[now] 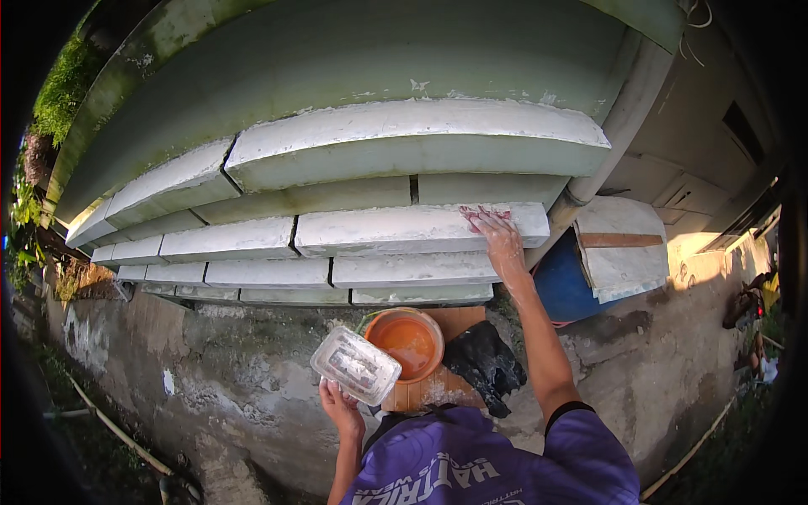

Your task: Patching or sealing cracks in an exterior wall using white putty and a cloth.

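My left hand [340,409] grips the near edge of a clear rectangular plastic container [356,365], which has white residue inside. The container is tilted and overlaps the left rim of an orange-brown bucket [406,343]. Farther up on the right, my right hand [500,238] presses a crumpled reddish cloth [486,217] onto the top of a white-coated ledge [379,227], close to its right end. White smears cover that hand and wrist. The fingers are bent over the cloth and partly hide it.
More white-coated ledges [421,126] step up the green-grey wall [353,59]. A pipe [602,160] runs down at their right, beside a blue barrel [566,282] with a pale cover [623,244]. A black plastic bag [486,362] lies right of the bucket, on brown board [438,391].
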Demonstrator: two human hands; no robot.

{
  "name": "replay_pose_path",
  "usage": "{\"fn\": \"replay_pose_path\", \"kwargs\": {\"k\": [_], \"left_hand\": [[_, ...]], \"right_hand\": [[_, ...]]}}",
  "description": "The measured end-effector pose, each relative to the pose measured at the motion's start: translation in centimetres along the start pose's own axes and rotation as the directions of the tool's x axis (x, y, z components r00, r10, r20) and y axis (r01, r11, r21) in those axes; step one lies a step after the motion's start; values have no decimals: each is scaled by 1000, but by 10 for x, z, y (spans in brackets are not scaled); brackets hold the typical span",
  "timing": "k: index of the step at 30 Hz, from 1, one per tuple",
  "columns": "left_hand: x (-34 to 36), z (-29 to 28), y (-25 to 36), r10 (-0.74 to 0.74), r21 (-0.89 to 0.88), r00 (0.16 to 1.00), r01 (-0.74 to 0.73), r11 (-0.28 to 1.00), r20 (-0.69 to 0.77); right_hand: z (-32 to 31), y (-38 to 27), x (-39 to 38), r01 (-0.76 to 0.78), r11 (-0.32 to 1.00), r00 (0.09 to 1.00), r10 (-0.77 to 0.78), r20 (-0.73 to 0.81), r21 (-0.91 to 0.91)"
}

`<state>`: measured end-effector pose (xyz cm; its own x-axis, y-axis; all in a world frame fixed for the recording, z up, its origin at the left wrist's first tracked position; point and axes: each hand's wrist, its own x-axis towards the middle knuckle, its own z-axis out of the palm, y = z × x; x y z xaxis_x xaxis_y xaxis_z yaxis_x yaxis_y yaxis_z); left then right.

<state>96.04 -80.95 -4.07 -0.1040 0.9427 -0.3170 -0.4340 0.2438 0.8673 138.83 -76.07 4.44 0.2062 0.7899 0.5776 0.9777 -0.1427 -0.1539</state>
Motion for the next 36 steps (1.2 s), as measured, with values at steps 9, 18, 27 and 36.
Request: {"fn": "replay_pose_path", "kwargs": {"k": [9, 18, 27, 36], "left_hand": [[2, -13, 0, 4, -32, 999, -5, 999, -34], [4, -16, 8, 16, -23, 1000, -16, 1000, 18], [8, -19, 13, 1, -55, 998, 2, 998, 57], [19, -35, 15, -17, -87, 1000, 16, 996, -17]], "right_hand": [[-52, -36, 7, -15, 984, 1000, 16, -3, 179], [-15, -54, -26, -25, 997, 977, 10, 211, 68], [13, -22, 7, -104, 992, 989, 111, 98, -75], [-40, -90, 7, -69, 986, 944, 17, 328, 150]]}}
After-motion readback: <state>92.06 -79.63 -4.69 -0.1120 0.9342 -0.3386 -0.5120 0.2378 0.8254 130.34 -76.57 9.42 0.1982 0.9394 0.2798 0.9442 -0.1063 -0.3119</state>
